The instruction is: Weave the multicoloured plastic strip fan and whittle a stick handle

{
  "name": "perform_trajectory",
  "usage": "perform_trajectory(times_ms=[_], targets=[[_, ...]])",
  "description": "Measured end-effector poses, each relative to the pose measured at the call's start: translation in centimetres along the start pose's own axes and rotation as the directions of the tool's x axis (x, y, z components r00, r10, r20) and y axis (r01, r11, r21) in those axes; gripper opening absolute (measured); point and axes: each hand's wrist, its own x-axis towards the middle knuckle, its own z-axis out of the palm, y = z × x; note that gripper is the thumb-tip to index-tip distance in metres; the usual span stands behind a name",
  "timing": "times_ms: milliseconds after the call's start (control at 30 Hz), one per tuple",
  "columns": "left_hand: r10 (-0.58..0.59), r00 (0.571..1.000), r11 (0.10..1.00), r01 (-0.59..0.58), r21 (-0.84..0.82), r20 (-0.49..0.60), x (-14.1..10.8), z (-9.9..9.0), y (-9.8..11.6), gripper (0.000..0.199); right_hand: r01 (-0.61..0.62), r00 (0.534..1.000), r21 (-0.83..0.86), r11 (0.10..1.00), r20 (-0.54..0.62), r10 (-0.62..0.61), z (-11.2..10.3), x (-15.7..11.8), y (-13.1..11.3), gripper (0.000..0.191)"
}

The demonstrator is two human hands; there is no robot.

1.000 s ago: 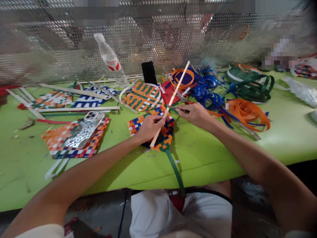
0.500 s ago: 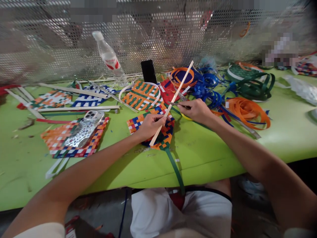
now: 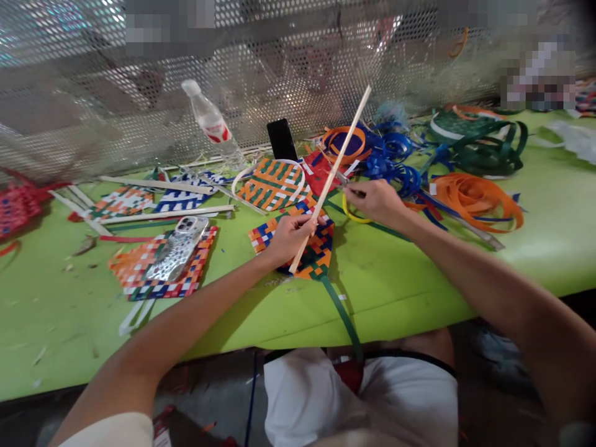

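Observation:
My left hand (image 3: 292, 239) is closed around the lower part of a pale, thin wooden strip (image 3: 344, 144), which slants up and away to the right. Beneath this hand lies a multicoloured woven fan piece (image 3: 321, 248), partly covered, with a green strap (image 3: 342, 313) trailing over the table edge. To the right of the strip, my right hand (image 3: 376, 200) is closed in a pinch on a small metal-bladed tool (image 3: 343, 179); the fingers hide most of it. A yellow loop (image 3: 350, 213) lies just below the right hand.
A bottle (image 3: 212, 121) and a black phone (image 3: 282, 139) stand by the mesh panel. Blue, green and orange strap coils (image 3: 475, 198) lie right. On the left are woven pieces, wooden strips and a phone in a patterned case (image 3: 179, 248) on the green table (image 3: 195, 335).
My right hand's tool was at the wooden strip and is now drawn back to the right. The strip is raised further through my left hand's grip. The camera view has shifted slightly.

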Motion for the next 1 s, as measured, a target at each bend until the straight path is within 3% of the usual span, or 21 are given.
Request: perform_trajectory(times_ms=[100, 167, 233, 333, 467, 667, 833, 1000], targets=[[-0.008, 1.0, 1.0, 0.008, -0.019, -0.023, 0.1, 0.1, 0.1, 0.035, -0.057, 0.984, 0.026, 0.998, -0.167, 0.061, -1.0, 0.2, 0.4, 0.044], [-0.017, 0.999, 1.0, 0.016, -0.022, -0.037, 0.2, 0.2, 0.0, 0.034, -0.017, 0.977, 0.056, 0.998, -0.212, 0.029, -1.2, 0.0, 0.1, 0.044], [-0.017, 0.998, 0.999, 0.015, -0.034, -0.054, 0.3, 0.2, -0.1, 0.034, 0.06, 0.984, 0.081, 0.995, -0.171, -0.046, -1.0, -0.5, -0.8, 0.045], [0.003, 0.999, 1.0, -0.004, -0.011, -0.053, 0.3, 0.2, -0.3, 0.034, 0.154, 0.988, 0.06, 0.986, -0.022, -0.153, -0.3, -1.5, -2.7, 0.043], [0.016, 0.999, 0.995, -0.012, 0.094, -0.048, 0.1, 0.2, -0.3, 0.04, 0.175, 0.977, 0.004, 0.985, 0.127, -0.174, 0.1, -2.2, -4.1, 0.039], [0.019, 0.998, 0.987, -0.01, 0.163, -0.055, -0.1, 0.3, -0.2, 0.038, 0.129, 0.988, -0.068, 0.989, 0.089, -0.123, 0.0, -1.8, -3.3, 0.039], [-0.004, 1.0, 0.983, 0.007, 0.183, -0.019, -0.2, 0.2, -0.2, 0.036, 0.074, 0.997, 0.007, 0.997, 0.017, -0.074, 0.0, -1.3, -2.3, 0.041], [-0.007, 0.999, 0.986, 0.012, 0.167, -0.032, -0.1, 0.2, -0.4, 0.041, 0.144, 0.979, 0.031, 0.989, 0.138, -0.147, 0.1, -1.7, -3.1, 0.039]])
